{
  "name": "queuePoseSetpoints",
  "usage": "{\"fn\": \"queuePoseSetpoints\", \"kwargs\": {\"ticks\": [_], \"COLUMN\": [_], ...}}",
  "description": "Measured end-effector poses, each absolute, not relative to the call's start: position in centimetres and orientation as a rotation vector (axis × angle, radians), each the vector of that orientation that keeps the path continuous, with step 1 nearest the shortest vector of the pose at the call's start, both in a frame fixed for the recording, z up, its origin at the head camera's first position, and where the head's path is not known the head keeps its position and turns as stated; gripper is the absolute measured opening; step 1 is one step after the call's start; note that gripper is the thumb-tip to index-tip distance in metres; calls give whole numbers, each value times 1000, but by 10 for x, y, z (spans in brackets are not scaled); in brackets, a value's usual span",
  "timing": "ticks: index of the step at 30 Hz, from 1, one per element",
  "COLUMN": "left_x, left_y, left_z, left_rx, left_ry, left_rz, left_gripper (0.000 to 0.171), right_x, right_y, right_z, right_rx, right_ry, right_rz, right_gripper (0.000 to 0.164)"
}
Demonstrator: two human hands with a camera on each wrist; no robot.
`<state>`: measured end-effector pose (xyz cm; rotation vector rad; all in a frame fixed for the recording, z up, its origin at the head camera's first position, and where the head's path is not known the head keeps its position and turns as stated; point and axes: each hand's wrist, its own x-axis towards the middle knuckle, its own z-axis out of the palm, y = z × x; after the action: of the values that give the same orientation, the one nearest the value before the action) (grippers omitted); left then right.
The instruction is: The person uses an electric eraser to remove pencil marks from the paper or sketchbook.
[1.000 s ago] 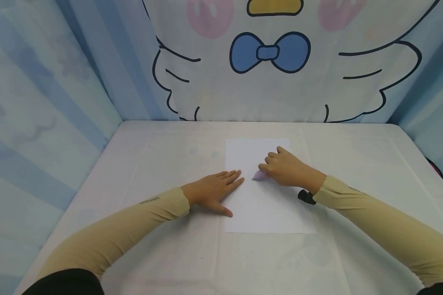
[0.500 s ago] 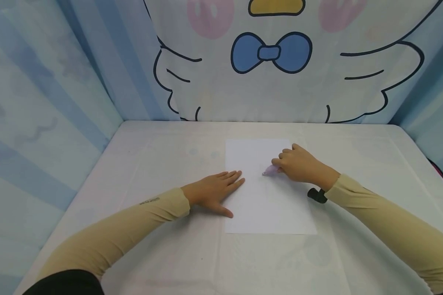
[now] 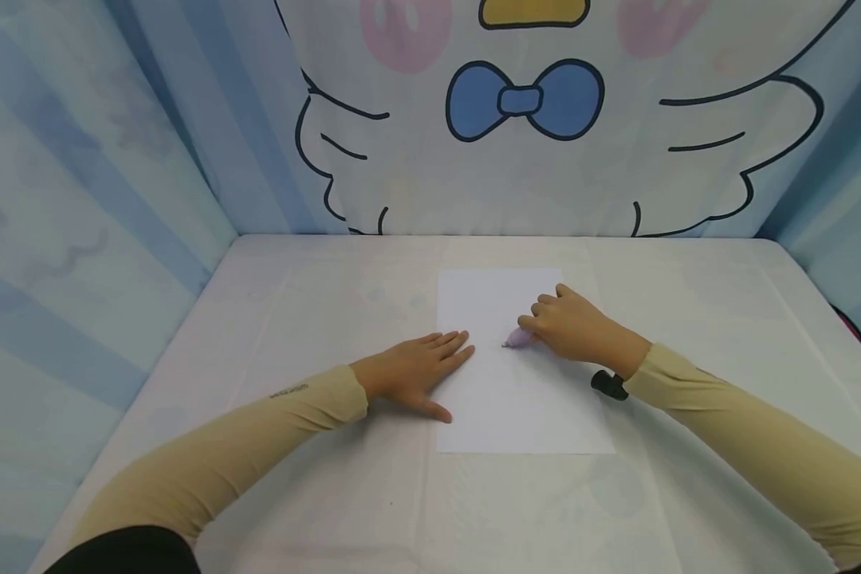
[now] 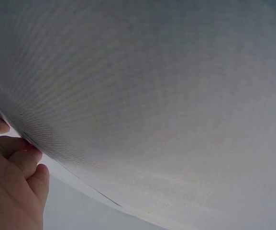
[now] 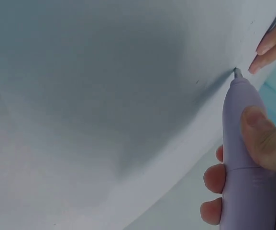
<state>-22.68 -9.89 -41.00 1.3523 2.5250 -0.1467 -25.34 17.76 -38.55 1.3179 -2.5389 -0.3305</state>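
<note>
A white sheet of paper lies on the table. My left hand rests flat on its left edge with the fingers spread; in the left wrist view, part of that hand shows at lower left. My right hand grips a thick lilac pen-shaped tool with a thin metal tip. The right wrist view shows the thumb and fingers wrapped round the tool, its tip at or just above the paper. A few short dark marks show on the paper there. The tool's back end is hidden.
A white cloth covers the table. A black wrist camera hangs under the right wrist. Blue patterned curtains stand at the sides, and a cartoon backdrop with a blue bow tie is behind the table.
My right hand moved right and slightly away with the lilac tool, then came back partway left and nearer. My left hand stayed in place on the paper.
</note>
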Motion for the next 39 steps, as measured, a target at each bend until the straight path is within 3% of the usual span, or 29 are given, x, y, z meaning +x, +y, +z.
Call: {"fn": "queuePoseSetpoints", "kwargs": {"ticks": [39], "left_x": [-227], "left_y": [-98], "left_z": [-410], "left_rx": [1329], "left_ry": [2525], "left_rz": [-153], "left_gripper": [103], "right_x": [-252], "right_y": [175], "right_z": [-377], "right_rx": [1307], "right_ry": [-2589], "right_rz": [-435], "right_gripper": [16]}}
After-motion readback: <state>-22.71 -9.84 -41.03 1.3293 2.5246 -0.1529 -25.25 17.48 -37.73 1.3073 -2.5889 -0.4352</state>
